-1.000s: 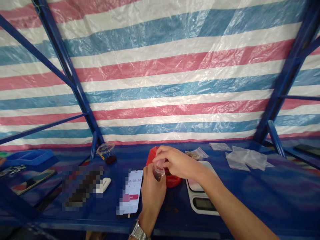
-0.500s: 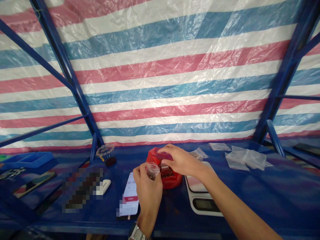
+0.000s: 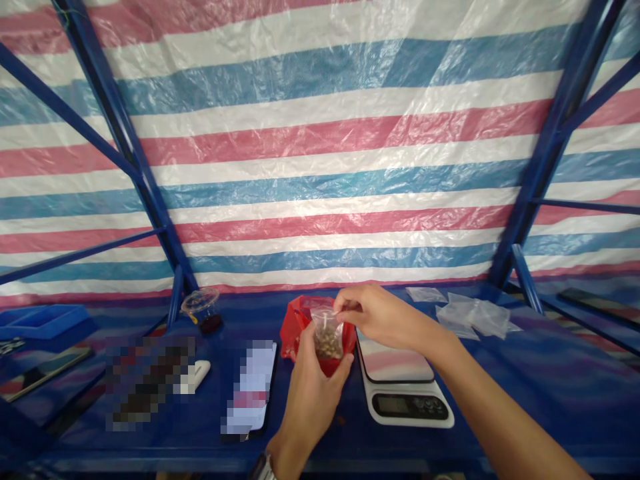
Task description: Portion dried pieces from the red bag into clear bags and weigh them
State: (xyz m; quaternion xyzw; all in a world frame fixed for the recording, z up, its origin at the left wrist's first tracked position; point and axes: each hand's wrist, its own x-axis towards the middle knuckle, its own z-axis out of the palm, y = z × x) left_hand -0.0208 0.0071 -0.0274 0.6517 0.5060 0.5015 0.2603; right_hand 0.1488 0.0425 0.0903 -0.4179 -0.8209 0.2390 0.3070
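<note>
A small clear zip bag (image 3: 329, 335), partly filled with brownish-green bits, stands upright in front of the red plastic bag (image 3: 294, 327). My left hand (image 3: 314, 387) is closed around its lower part, thumb on one side and fingers on the other. With pinched fingertips, my right hand (image 3: 365, 312) grips the zip bag's upper right edge. The red bag lies open behind both hands, and its contents are mostly hidden. Just to the right is a white kitchen scale (image 3: 407, 387), whose back part my right forearm covers.
A phone (image 3: 253, 390) lies left of my left hand. Farther left are a white device (image 3: 196, 377), a clear cup with dark liquid (image 3: 207, 313) and a blue tray (image 3: 45, 321). Flat clear bags (image 3: 473, 315) lie at the back right. Blue metal posts (image 3: 543, 153) frame the table.
My right hand has come out of the red bag and now pinches the zip bag's top edge. My left hand has brought the zip bag rightward, in front of the red bag.
</note>
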